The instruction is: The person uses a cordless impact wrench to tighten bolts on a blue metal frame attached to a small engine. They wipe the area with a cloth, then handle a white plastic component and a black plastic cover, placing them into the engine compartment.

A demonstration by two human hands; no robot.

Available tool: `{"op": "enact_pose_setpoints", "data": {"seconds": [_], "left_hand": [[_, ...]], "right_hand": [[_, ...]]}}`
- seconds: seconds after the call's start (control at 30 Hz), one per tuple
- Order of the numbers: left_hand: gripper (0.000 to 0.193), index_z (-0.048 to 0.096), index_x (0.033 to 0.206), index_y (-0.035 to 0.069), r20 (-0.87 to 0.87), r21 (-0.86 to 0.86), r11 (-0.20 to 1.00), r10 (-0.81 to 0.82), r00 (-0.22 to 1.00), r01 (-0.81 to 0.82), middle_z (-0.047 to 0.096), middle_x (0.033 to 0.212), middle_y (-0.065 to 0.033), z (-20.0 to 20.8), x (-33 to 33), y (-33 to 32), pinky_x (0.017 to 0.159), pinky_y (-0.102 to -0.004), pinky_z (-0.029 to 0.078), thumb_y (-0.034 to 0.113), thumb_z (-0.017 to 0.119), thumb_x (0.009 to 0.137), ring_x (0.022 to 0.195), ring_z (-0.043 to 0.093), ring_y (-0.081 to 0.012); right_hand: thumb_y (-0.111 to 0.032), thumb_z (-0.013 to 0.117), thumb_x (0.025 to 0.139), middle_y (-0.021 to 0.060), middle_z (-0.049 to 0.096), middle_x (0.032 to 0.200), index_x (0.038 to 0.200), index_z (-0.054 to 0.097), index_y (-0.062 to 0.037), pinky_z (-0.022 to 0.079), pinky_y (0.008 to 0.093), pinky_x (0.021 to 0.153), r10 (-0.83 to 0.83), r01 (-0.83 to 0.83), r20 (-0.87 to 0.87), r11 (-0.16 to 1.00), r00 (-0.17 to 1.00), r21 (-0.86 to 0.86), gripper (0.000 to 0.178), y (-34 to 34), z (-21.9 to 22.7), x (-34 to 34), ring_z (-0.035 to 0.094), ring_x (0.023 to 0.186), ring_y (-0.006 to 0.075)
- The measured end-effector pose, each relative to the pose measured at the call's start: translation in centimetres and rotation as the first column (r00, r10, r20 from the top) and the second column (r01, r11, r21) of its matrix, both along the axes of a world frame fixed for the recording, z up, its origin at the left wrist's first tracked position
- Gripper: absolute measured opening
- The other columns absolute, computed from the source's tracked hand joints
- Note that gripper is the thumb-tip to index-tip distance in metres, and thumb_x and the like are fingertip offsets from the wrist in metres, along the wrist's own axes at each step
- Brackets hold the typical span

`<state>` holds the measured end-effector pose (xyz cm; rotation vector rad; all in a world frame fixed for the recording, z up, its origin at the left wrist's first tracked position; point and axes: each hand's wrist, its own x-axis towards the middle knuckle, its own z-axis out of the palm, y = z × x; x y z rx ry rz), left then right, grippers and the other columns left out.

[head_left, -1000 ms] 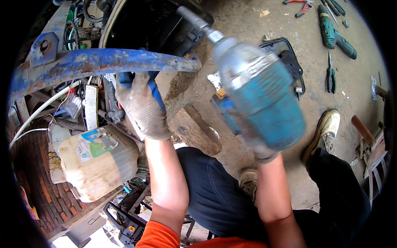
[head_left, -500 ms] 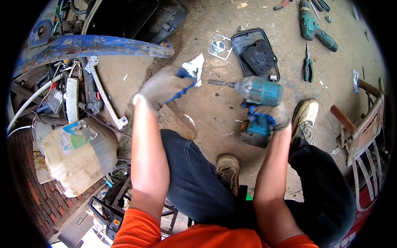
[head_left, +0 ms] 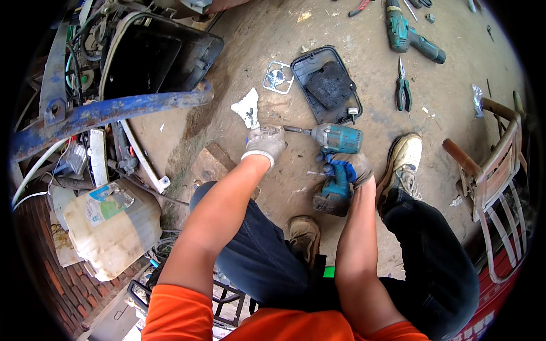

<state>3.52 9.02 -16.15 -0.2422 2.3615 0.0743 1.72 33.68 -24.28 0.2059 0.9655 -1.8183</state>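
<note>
My right hand (head_left: 354, 169), in a grey and blue work glove, is closed round the handle of a teal cordless impact driver (head_left: 339, 139). The driver's metal bit (head_left: 297, 130) points left. At the bit's tip is my gloved left hand (head_left: 265, 142), back upward, its fingers curled. What those fingers hold, if anything, is hidden beneath the hand. Just beyond it lies a crumpled white scrap (head_left: 247, 108) with dark smears. Farther off, an open black plastic housing (head_left: 296, 67) holds a dark foam-like pad (head_left: 331, 85). A white plastic frame (head_left: 266, 79) lies beside it.
A second teal drill (head_left: 400, 35) and pliers (head_left: 404, 94) lie on the floor at far right. A wooden block (head_left: 211, 162) is by my left knee. Left stand a blue metal bar (head_left: 131, 103), scrap parts and a pale jerrycan (head_left: 111, 227). A chair (head_left: 495, 165) stands at right.
My left hand has moved right and slightly nearer, from beside the white scrap to the bit's tip. The view has shifted; my right hand keeps its grip on the driver.
</note>
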Motion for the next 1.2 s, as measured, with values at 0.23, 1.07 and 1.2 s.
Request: {"op": "enact_pose_setpoints", "data": {"seconds": [0.23, 1.07, 1.2], "left_hand": [[0.034, 0.061, 0.110, 0.004, 0.060, 0.016, 0.999, 0.045, 0.997, -0.046, 0.060, 0.118, -0.0177, -1.2, -0.8, 0.0, 0.097, -0.0416, 0.041, 0.020, 0.043, 0.087, 0.113, 0.056, -0.0309], [0.023, 0.064, 0.101, 0.000, 0.323, 0.577, 0.157, 0.858, 0.400, -0.802, 0.069, 0.084, -0.0087, 5.8, -0.5, -12.5, 0.049, -0.0217, 0.050, 0.019, 0.064, 0.088, 0.062, 0.065, -0.0141], [0.022, 0.065, 0.099, 0.002, 0.272, 0.602, 0.125, 0.897, 0.349, -0.789, 0.068, 0.083, -0.0072, 5.9, 1.3, -13.5, 0.051, -0.0212, 0.050, 0.020, 0.065, 0.087, 0.063, 0.065, -0.0131]], "right_hand": [[-0.008, 0.060, 0.086, 0.0167, 0.067, 0.098, 0.102, 0.063, 0.0053, 0.055, 0.0302, 0.073, 0.137, -0.105, -0.435, 0.990, 0.890, 0.096, 0.021, 1.7, -5.2, 1.4, 0.066, 0.083, 0.0215], [-0.042, 0.065, 0.080, 0.0155, 0.069, 0.088, 0.097, 0.068, -0.0012, 0.051, 0.0363, 0.077, 0.485, -0.212, -0.314, 0.757, 0.816, 0.618, 0.045, -13.6, 7.9, -7.5, 0.067, 0.088, 0.0243], [-0.047, 0.062, 0.079, 0.0184, 0.068, 0.099, 0.097, 0.068, -0.0047, 0.048, 0.0410, 0.086, 0.696, -0.032, -0.344, 0.466, 0.630, 0.884, 0.047, -20.4, 6.1, -3.7, 0.062, 0.102, 0.0340]]}}
